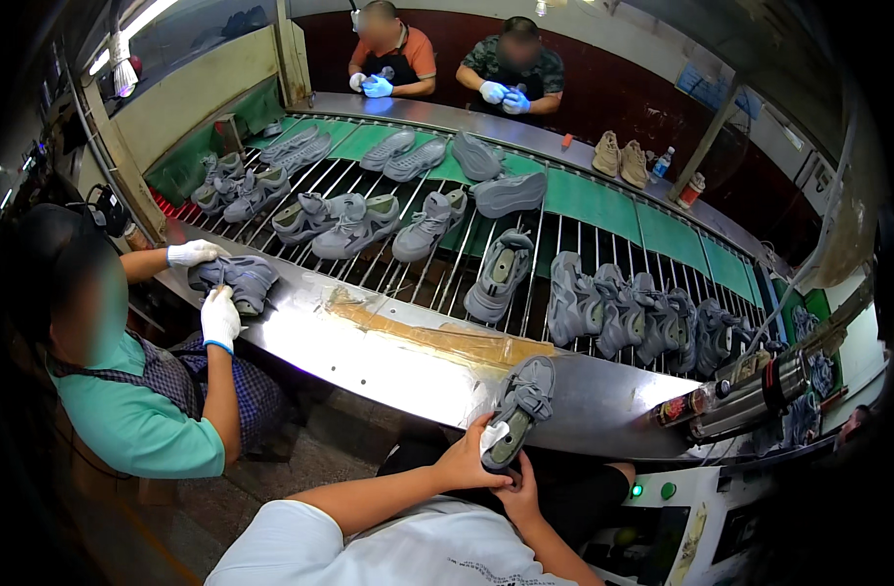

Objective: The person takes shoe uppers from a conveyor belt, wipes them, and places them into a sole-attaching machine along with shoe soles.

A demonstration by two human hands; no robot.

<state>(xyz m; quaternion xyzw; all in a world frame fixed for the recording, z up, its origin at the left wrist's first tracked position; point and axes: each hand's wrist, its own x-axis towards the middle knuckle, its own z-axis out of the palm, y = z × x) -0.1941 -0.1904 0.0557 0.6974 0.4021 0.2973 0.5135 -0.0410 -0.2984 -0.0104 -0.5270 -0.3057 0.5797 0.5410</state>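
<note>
A grey lace-up sneaker (pixel 528 389) is held up in front of me, toe pointing away, over the near edge of the metal table. My left hand (pixel 469 457) is closed around its heel end from the left side. A small white piece (pixel 494 436), perhaps paper or cloth, lies between those fingers and the shoe opening. My right hand (pixel 518 491) grips the heel from below, its fingers close to the left hand's. The greenish inside of the shoe shows near the heel; the sole faces away and is hidden.
Grey sneakers (pixel 349 227) and loose grey soles (pixel 510 193) lie on a roller conveyor (pixel 447 283) beyond the metal edge (pixel 594 400). At left, a gloved co-worker (pixel 144 391) handles another shoe; two more people sit across. A bottle (pixel 683 404) and steel flask (pixel 760 396) stand at right.
</note>
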